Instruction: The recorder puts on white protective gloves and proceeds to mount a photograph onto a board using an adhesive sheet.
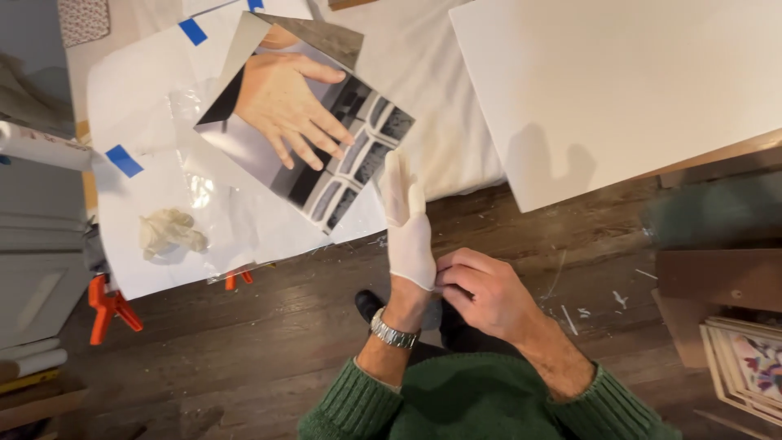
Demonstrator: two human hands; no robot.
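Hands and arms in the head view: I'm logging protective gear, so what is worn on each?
The left hand wears a thin white glove ending at the wrist, with a silver metal-link wristwatch below it. The right hand is bare. Both forearms emerge from pushed-up ribbed cuffs of a green knitted sweater.

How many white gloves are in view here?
2. One glove is on the left hand, its cuff pinched by the bare right hand; the other glove lies crumpled on the white sheet.
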